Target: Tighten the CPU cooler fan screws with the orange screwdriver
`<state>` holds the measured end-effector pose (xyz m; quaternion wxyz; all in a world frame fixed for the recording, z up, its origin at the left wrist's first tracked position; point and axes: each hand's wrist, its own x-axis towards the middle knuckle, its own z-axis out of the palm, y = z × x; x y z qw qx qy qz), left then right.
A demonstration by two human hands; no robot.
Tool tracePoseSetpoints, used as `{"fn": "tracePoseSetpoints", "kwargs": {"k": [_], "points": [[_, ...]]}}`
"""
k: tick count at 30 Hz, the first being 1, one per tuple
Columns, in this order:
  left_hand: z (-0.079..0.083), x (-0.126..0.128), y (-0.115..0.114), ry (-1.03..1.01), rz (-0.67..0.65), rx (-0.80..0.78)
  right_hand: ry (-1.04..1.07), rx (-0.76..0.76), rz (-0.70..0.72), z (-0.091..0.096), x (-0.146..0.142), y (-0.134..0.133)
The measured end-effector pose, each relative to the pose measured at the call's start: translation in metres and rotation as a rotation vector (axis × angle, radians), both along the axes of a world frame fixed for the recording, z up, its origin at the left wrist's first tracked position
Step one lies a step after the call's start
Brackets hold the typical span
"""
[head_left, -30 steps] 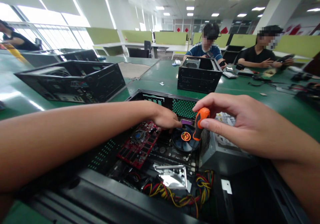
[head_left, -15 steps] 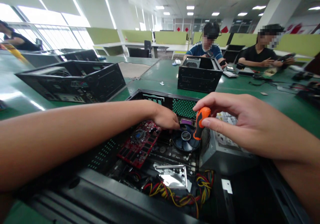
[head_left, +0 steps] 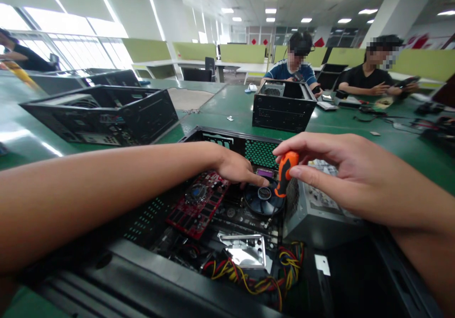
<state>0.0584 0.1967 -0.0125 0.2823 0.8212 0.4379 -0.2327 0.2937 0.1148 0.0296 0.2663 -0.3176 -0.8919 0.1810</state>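
Observation:
An orange-and-black screwdriver [head_left: 287,173] stands nearly upright at the right edge of the round black cooling fan [head_left: 263,206]. My right hand [head_left: 341,176] pinches its handle between thumb and fingers; the tip is hidden. My left hand [head_left: 238,168] reaches in from the left, its index finger stretched out over the fan's upper edge. The other left fingers are bent and partly hidden. Left of the fan lies a red graphics card [head_left: 201,202]. All this sits inside an open black computer case [head_left: 149,266].
A grey power supply [head_left: 305,223] is right of the fan. Coloured cables [head_left: 256,280] and a shiny metal bracket [head_left: 247,251] lie nearer me. Other cases [head_left: 103,116] [head_left: 284,107] stand on the green table [head_left: 209,119]. Two people sit across; another person is far left.
My left index finger has stretched out to the right over the fan; before, that hand was more curled. My right hand and the screwdriver have barely moved.

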Motion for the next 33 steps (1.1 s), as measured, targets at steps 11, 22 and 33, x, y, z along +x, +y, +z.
{"fn": "tracePoseSetpoints", "kwargs": {"k": [11,22,33], "points": [[-0.001,-0.001,0.000,0.017,0.003,0.024,0.090,0.091,-0.141,0.000,0.000,0.001],[-0.001,0.000,0.000,0.098,-0.163,0.059,-0.018,0.273,-0.326,-0.008,0.003,0.015],[0.000,0.001,-0.002,0.119,-0.146,0.079,-0.072,0.248,-0.251,-0.009,0.003,0.014]]}}
